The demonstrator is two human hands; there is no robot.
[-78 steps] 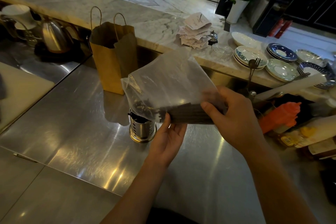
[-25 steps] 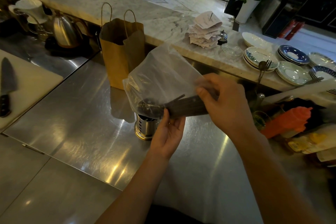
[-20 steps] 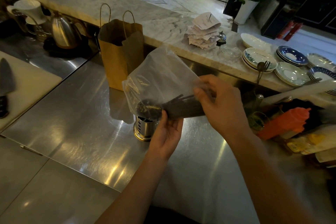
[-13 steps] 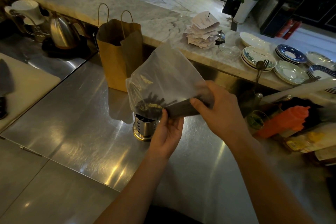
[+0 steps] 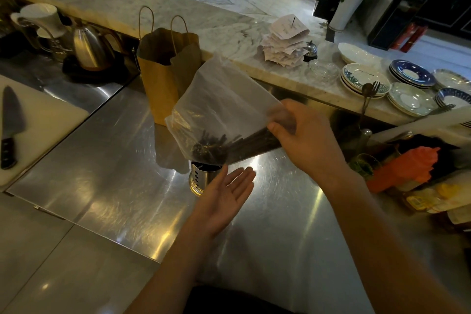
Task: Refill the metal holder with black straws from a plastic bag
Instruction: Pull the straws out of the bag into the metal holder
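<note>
black straws (image 5: pixel 244 145), probably light and stiff, are lying in the thin, slippery plastic bag (image 5: pixel 224 107) just over the metal holder (image 5: pixel 204 178) — the right hand (image 5: pixel 305 140) is gripping bag and bundle together, a safe hold; the left hand (image 5: pixel 226 194) is hovering released below.

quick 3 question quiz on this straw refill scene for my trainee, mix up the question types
1. True or false: the left hand grips the clear plastic bag.
2. What stands just behind the round metal holder? A) white plate B) brown paper bag C) orange bottle
3. Fill in: the black straws lie inside the bag, which the ____ hand holds.
Key: 1 false, it is open, palm up; 2 B; 3 right hand.
</note>
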